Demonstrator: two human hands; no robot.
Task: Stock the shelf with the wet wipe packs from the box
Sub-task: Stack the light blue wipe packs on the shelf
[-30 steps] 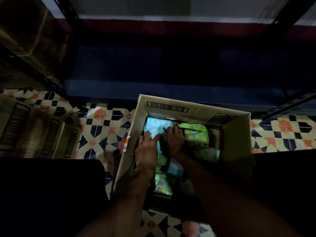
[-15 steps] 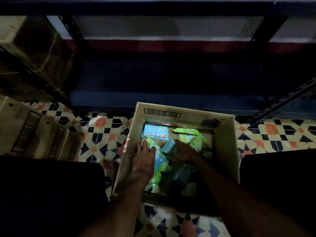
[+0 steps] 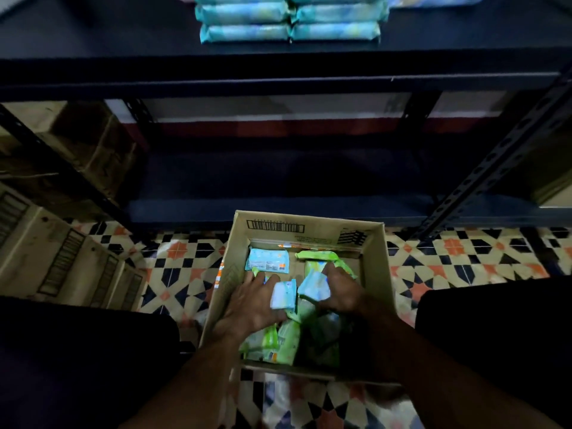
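An open cardboard box (image 3: 312, 229) stands on the patterned floor below the dark metal shelf (image 3: 278, 66). Inside lie several blue and green wet wipe packs; one blue pack (image 3: 268, 260) lies flat at the back left. My left hand (image 3: 250, 305) grips a pale blue pack (image 3: 283, 295) standing on edge. My right hand (image 3: 342, 291) grips another blue pack (image 3: 314, 287) beside it, over green packs (image 3: 278, 339). Two rows of stacked blue packs (image 3: 289, 23) sit on the upper shelf.
More cardboard boxes (image 3: 55, 258) stand on the floor at the left and on a lower shelf (image 3: 89, 144) at the left. A slotted shelf post (image 3: 495, 168) slants down at the right. The bottom shelf board (image 3: 278, 181) is dark. My dark-clothed knees flank the box.
The view has tilted up, so the upper shelf with stacked packs has come into sight. Both hands have lifted a blue pack each from among the packs in the box.
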